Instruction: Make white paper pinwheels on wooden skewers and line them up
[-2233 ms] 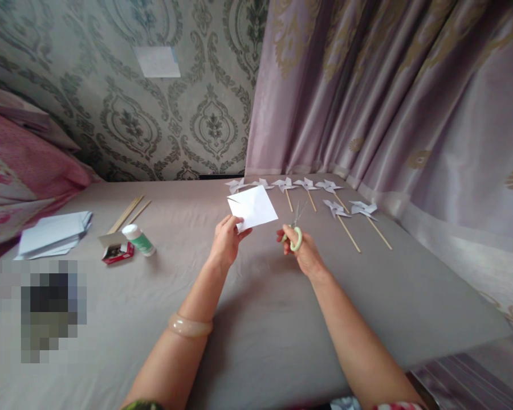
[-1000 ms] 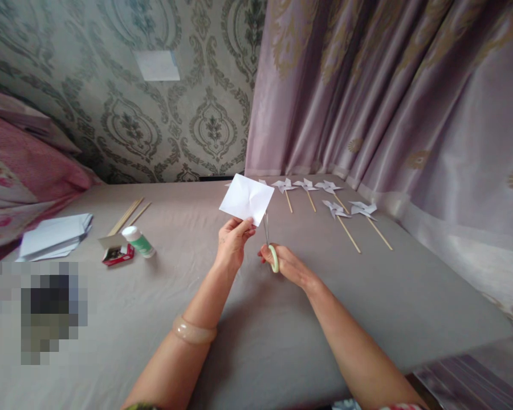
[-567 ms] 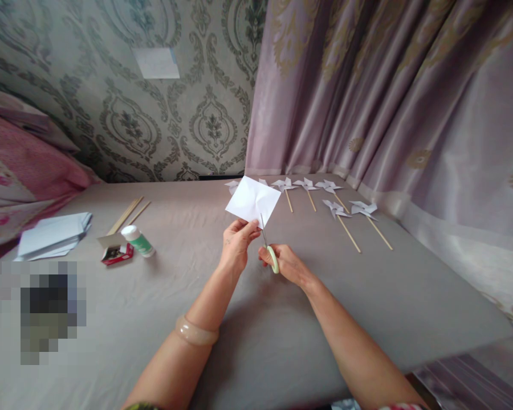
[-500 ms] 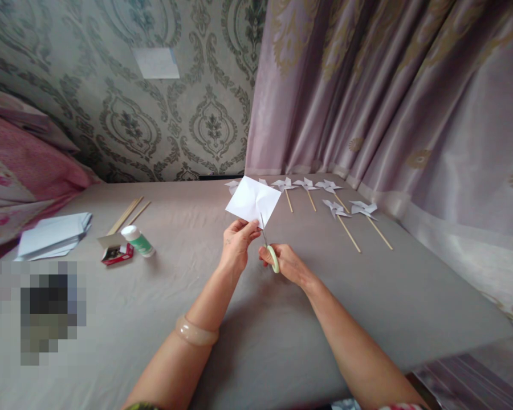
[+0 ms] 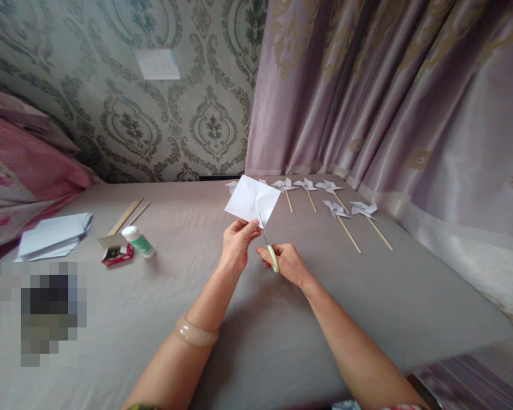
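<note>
My left hand (image 5: 236, 247) pinches the lower corner of a creased white paper square (image 5: 252, 199) and holds it up above the grey sheet. Just to its right, my right hand (image 5: 284, 263) is closed on small scissors with a light green handle (image 5: 271, 254). The blades point up and touch the paper's lower edge. A pale bangle (image 5: 195, 332) sits on my left wrist.
Several white paper pinwheels on wooden sticks (image 5: 340, 212) lie in a row near the purple curtain (image 5: 389, 102). To the left are a green-and-white glue bottle (image 5: 138, 241), a small red box (image 5: 116, 251), loose wooden sticks (image 5: 128, 212) and a stack of white paper (image 5: 53, 233). Pink bedding (image 5: 17, 171) is far left.
My right hand brought the scissors left and down, from beside the paper to its lower edge. My left hand turned and raised the paper. In the last half second little moves.
</note>
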`<act>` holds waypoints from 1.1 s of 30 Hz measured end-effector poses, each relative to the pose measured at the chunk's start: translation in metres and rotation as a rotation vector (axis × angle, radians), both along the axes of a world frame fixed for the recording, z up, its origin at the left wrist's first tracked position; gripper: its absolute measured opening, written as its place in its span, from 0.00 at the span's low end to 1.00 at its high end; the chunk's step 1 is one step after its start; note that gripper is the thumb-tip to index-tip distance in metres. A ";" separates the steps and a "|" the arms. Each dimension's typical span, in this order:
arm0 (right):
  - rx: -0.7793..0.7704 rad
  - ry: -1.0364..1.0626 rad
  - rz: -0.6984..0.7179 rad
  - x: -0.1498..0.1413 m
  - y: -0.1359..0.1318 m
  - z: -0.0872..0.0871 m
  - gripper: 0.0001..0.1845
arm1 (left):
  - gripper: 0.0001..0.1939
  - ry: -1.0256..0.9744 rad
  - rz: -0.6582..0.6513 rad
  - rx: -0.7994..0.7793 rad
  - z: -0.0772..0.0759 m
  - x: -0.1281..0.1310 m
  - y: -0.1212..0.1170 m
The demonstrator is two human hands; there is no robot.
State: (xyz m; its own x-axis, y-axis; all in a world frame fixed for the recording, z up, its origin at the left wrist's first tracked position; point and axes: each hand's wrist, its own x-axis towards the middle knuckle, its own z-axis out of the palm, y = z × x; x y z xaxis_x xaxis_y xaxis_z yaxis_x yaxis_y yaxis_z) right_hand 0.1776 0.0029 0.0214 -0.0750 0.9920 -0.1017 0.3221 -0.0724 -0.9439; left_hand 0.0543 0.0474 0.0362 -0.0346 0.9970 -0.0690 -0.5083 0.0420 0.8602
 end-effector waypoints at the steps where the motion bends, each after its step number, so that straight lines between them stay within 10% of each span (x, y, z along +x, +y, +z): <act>1: -0.001 0.000 -0.013 0.000 0.000 -0.001 0.23 | 0.14 -0.001 -0.001 0.002 0.000 0.000 0.000; 33: 0.055 -0.013 -0.059 0.007 0.002 0.003 0.22 | 0.12 0.032 -0.123 -0.002 0.005 0.007 -0.009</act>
